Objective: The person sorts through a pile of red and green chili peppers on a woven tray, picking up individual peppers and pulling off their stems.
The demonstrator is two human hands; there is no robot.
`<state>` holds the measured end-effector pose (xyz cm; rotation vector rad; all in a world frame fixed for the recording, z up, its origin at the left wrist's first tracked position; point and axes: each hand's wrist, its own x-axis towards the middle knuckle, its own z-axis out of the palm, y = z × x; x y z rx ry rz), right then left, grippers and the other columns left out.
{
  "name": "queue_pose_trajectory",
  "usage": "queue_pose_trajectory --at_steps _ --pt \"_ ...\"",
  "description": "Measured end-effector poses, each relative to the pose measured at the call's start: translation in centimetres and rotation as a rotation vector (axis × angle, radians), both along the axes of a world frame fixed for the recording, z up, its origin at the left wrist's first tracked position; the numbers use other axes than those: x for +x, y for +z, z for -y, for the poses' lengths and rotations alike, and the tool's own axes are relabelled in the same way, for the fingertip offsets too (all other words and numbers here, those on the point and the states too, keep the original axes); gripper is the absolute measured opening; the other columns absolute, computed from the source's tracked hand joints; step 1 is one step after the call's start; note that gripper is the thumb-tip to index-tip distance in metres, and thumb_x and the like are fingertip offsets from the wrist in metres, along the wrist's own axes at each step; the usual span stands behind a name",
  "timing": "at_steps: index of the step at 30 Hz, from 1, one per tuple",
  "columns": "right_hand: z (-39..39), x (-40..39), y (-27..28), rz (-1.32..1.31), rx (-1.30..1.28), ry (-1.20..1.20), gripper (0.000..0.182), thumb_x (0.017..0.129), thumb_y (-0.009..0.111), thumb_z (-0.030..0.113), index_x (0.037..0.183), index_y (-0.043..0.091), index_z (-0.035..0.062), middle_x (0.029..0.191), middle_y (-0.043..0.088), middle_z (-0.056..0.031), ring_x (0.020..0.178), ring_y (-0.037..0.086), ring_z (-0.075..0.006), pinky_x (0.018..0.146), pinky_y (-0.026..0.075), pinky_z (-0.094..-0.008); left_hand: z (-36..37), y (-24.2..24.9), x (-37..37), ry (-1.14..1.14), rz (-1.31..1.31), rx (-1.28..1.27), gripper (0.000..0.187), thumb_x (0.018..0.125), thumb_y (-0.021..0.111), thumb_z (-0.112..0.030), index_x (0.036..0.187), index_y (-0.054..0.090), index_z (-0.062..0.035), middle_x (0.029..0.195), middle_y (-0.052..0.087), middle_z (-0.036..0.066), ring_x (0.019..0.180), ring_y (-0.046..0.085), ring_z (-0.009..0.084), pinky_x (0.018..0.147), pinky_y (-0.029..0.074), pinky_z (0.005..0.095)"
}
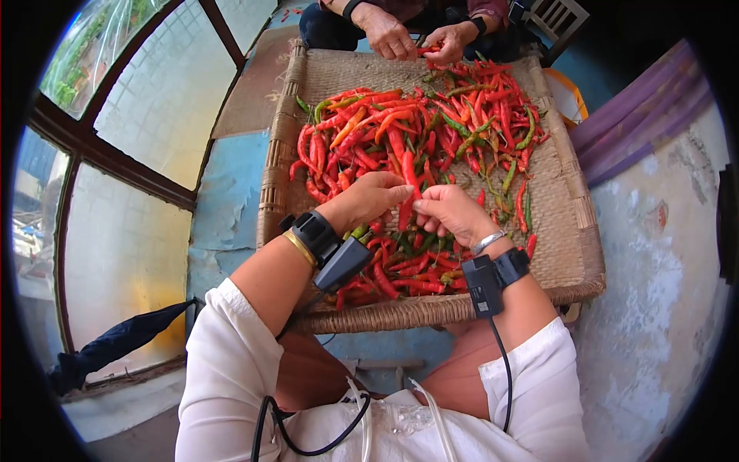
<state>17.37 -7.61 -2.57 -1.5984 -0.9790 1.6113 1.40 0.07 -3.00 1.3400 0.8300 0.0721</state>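
Observation:
A long red chili pepper (409,171) stands nearly upright between my two hands, above the heap. My left hand (371,199) is closed, its fingertips pinching at the pepper's left side. From the right, my right hand (456,212) grips the lower end between thumb and fingers; its other fingers curl underneath and are partly hidden. Around both hands lies a large pile of chili peppers (358,142), mostly red with some green and orange. A smaller group of peppers (416,269) lies below my wrists, by the near edge of the woven tray (558,266).
Across the tray, another person's hands (389,35) hold a red pepper. Framed windows (138,223) stand on the left with a folded dark umbrella (123,339) beside them. A worn wall (654,254) and purple cloth (643,115) are on the right. A cable (504,369) hangs from my right wrist device.

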Motion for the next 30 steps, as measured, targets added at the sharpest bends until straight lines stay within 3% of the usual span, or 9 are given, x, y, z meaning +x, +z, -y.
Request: queue_pose_trajectory --at_steps 3,8,12,14,20,23,26,27,30 --pt "0.3 -0.4 0.7 0.189 0.026 0.163 0.018 0.078 0.058 0.020 0.068 0.055 0.0047 0.060 0.056 0.0001 0.050 0.051 -0.0065 0.041 0.036 -0.0203 0.6 0.7 0.4 0.283 0.062 0.128 0.024 0.085 0.053 -0.025 0.091 0.056 -0.0027 0.067 0.051 -0.003 0.053 0.043 0.0036 0.047 0.036 0.0183" --pt "0.5 -1.0 2.2 0.182 0.067 0.308 0.022 0.078 0.058 0.022 0.069 0.056 0.0024 0.060 0.057 -0.0025 0.051 0.052 -0.0081 0.042 0.038 -0.0217 0.2 0.9 0.4 0.235 0.069 0.074 0.019 0.085 0.053 -0.023 0.088 0.056 -0.0040 0.063 0.050 -0.004 0.052 0.042 0.0033 0.046 0.035 0.0174" --pt "0.1 -0.2 1.7 0.122 0.022 -0.077 0.023 0.083 0.054 0.025 0.080 0.056 0.0021 0.059 0.054 -0.0014 0.046 0.048 -0.0071 0.038 0.035 -0.0202 0.4 0.2 0.3 0.158 0.148 0.073 0.016 0.084 0.055 -0.021 0.087 0.057 -0.0050 0.064 0.051 -0.004 0.052 0.043 0.0024 0.046 0.035 0.0165" --pt "0.2 -0.4 2.0 -0.151 0.154 -0.260 0.020 0.083 0.054 0.023 0.082 0.056 0.0037 0.060 0.053 0.0007 0.044 0.044 -0.0049 0.037 0.033 -0.0179 0.6 0.8 0.2 -0.024 0.139 0.007 0.014 0.083 0.056 -0.018 0.088 0.057 -0.0055 0.066 0.052 -0.005 0.052 0.044 0.0018 0.046 0.035 0.0160" --pt "-0.4 2.8 1.5 -0.183 0.198 -0.429 0.017 0.082 0.055 0.021 0.081 0.055 0.0046 0.061 0.054 0.0002 0.042 0.045 -0.0040 0.035 0.033 -0.0164 0.4 -0.2 0.1 -0.160 0.175 -0.001 0.012 0.081 0.058 -0.016 0.088 0.057 -0.0057 0.070 0.055 -0.004 0.054 0.046 0.0025 0.048 0.038 0.0171" --pt "-0.4 4.1 1.6 -0.458 0.345 -0.809 0.019 0.083 0.054 0.022 0.091 0.053 0.0046 0.068 0.058 -0.0033 0.055 0.054 -0.0080 0.046 0.044 -0.0208 -0.2 -2.4 -0.4 -0.038 -0.001 0.751 0.017 0.075 0.061 -0.017 0.085 0.060 -0.0029 0.072 0.061 0.006 0.063 0.057 0.0159 0.059 0.045 0.0297" --pt "-0.3 4.4 -0.4 -0.504 0.300 -0.700 0.022 0.083 0.053 0.022 0.096 0.051 0.0040 0.070 0.059 -0.0047 0.060 0.057 -0.0110 0.050 0.047 -0.0238 -0.7 -3.3 -0.8 -0.202 -0.054 0.843 0.020 0.072 0.062 -0.018 0.087 0.061 -0.0041 0.075 0.061 0.011 0.069 0.059 0.0226 0.064 0.046 0.0325" --pt "-0.2 3.7 -0.1 -0.459 0.237 -0.667 0.012 0.083 0.053 0.019 0.085 0.052 0.0066 0.072 0.060 -0.0052 0.063 0.058 -0.0134 0.051 0.046 -0.0256 -0.4 -2.5 -0.8 -0.284 -0.065 0.798 0.019 0.071 0.063 -0.018 0.085 0.062 -0.0055 0.077 0.060 0.014 0.072 0.059 0.0246 0.065 0.046 0.0328" --pt "-0.2 2.1 0.8 -0.340 0.181 -0.346 0.022 0.082 0.054 0.016 0.099 0.052 0.0022 0.072 0.060 -0.0050 0.061 0.057 -0.0111 0.049 0.046 -0.0220 0.1 -3.3 -0.8 -0.406 -0.067 0.834 0.017 0.071 0.062 -0.017 0.084 0.063 -0.0054 0.076 0.061 0.012 0.071 0.059 0.0243 0.065 0.046 0.0324"
